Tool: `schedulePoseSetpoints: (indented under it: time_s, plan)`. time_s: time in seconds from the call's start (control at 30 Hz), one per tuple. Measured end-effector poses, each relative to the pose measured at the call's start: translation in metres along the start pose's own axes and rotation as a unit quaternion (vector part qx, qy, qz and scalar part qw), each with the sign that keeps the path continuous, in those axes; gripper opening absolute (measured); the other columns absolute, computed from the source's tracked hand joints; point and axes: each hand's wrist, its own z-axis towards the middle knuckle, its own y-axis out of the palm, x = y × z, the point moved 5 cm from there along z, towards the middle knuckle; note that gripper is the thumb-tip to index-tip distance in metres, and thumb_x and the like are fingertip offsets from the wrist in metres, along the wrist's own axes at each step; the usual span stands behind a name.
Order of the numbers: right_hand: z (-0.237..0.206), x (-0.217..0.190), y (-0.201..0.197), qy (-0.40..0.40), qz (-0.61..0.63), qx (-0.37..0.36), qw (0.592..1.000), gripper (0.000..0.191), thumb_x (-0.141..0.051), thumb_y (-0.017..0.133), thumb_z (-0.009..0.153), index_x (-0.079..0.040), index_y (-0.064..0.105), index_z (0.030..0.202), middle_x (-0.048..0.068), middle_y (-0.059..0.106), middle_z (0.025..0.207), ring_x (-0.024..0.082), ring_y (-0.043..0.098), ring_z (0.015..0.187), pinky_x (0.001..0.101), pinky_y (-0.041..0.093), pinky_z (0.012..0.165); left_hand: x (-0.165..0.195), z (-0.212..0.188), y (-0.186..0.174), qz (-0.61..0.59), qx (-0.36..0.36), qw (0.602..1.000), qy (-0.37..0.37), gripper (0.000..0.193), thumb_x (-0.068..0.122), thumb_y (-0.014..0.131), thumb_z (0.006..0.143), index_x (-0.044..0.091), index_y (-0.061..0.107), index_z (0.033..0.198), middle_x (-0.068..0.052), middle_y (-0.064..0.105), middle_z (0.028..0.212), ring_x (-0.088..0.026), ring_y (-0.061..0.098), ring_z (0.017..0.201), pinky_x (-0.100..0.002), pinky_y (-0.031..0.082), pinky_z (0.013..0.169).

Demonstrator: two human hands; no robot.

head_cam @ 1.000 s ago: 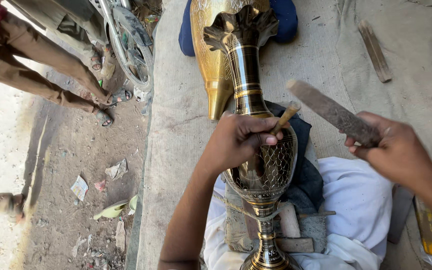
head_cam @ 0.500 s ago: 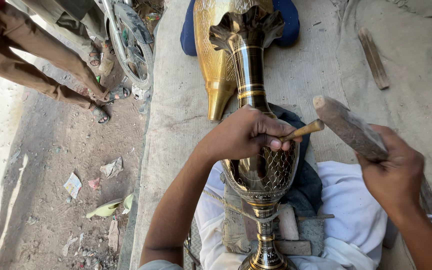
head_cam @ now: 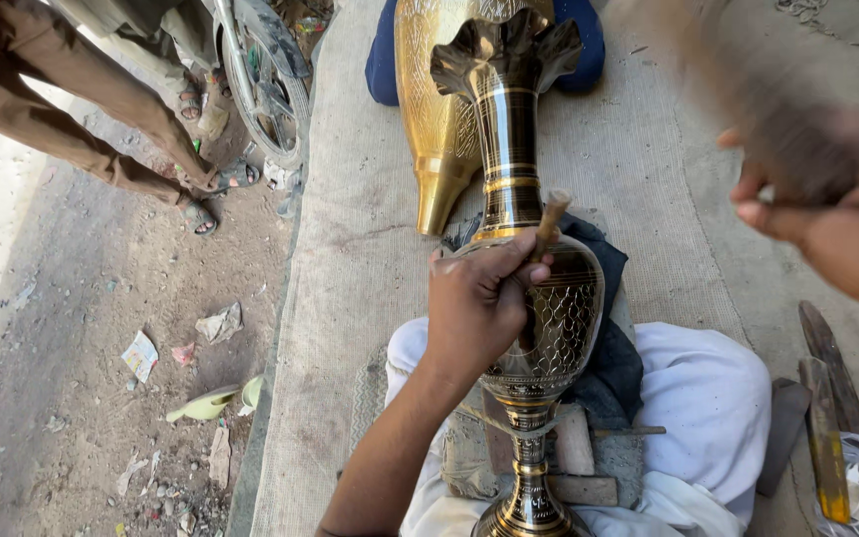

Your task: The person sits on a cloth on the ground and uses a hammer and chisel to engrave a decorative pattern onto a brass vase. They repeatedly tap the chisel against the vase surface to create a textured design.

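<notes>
Brass vase (head_cam: 534,328), engraved, lying across lap on woven mat (head_cam: 350,249); left hand (head_cam: 479,298) grip closed on wooden-handled chisel (head_cam: 549,221) against vase belly; right hand (head_cam: 837,214) raised, blurred, clutching striker (head_cam: 748,89); dirt ground (head_cam: 82,328) alongside

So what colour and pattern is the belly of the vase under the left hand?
Dark body with golden engraved scale-like netting on the vase, seen best in the head view, beside the left hand.

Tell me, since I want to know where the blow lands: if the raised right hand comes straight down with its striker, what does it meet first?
Probably the top end of the small wooden-handled tool that the left hand holds against the brass vase. The right hand is motion-blurred, so depth and line are uncertain.
</notes>
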Motion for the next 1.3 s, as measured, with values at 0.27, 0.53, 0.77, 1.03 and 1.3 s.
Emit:
schedulePoseSetpoints:
  time_s: [0.27, 0.53, 0.77, 1.03, 1.3]
  plan:
    - [0.023, -0.067, -0.014, -0.058, -0.147, -0.017, 0.987, 0.040, 0.002, 0.071, 0.084, -0.013, 0.070, 0.121, 0.005, 0.071, 0.083, 0.017, 0.067, 0.067, 0.0326, 0.055, 0.059, -0.002, -0.020, 0.005, 0.048, 0.082, 0.993, -0.067, 0.033, -0.002, 0.069, 0.087, 0.011, 0.076, 0.116, -0.005, 0.078, 0.079, -0.019, 0.076, 0.074, -0.063, 0.025, 0.120]
    - [0.036, -0.077, -0.010, -0.132, -0.310, -0.073, 0.939, 0.041, 0.001, 0.073, 0.081, -0.012, 0.072, 0.119, 0.007, 0.072, 0.082, 0.016, 0.070, 0.066, 0.0332, 0.057, 0.062, 0.003, -0.037, 0.007, 0.034, 0.176, 0.983, -0.046, 0.034, -0.001, 0.070, 0.089, 0.013, 0.074, 0.119, -0.002, 0.078, 0.087, -0.018, 0.077, 0.079, -0.059, 0.028, 0.126]
    - [0.036, -0.069, -0.014, -0.143, -0.285, -0.072, 0.945, 0.038, 0.003, 0.072, 0.081, -0.006, 0.070, 0.118, 0.009, 0.070, 0.084, 0.017, 0.072, 0.069, 0.0346, 0.059, 0.063, 0.005, -0.039, 0.008, 0.035, 0.187, 0.980, -0.059, 0.030, 0.000, 0.072, 0.090, 0.013, 0.074, 0.116, -0.001, 0.078, 0.087, -0.017, 0.077, 0.077, -0.059, 0.027, 0.127]
    - [0.019, -0.042, -0.011, -0.121, -0.456, -0.084, 0.878, 0.031, -0.008, 0.070, 0.084, -0.017, 0.070, 0.113, 0.000, 0.067, 0.075, 0.008, 0.069, 0.066, 0.0251, 0.057, 0.065, -0.015, -0.042, 0.011, -0.039, 0.188, 0.977, -0.090, 0.032, -0.001, 0.073, 0.088, 0.006, 0.075, 0.119, -0.004, 0.080, 0.091, -0.015, 0.076, 0.086, -0.054, 0.038, 0.113]
    - [-0.042, 0.037, 0.058, 0.206, -0.075, -0.140, 0.966, 0.032, -0.037, 0.086, 0.084, -0.012, 0.075, 0.100, 0.007, 0.057, 0.059, 0.017, 0.051, 0.051, 0.0334, 0.044, 0.053, -0.143, -0.049, -0.011, -0.492, 0.329, 0.770, -0.238, 0.054, -0.004, 0.068, 0.089, -0.002, 0.056, 0.142, -0.014, 0.074, 0.117, -0.017, 0.072, 0.091, -0.029, 0.061, 0.081]
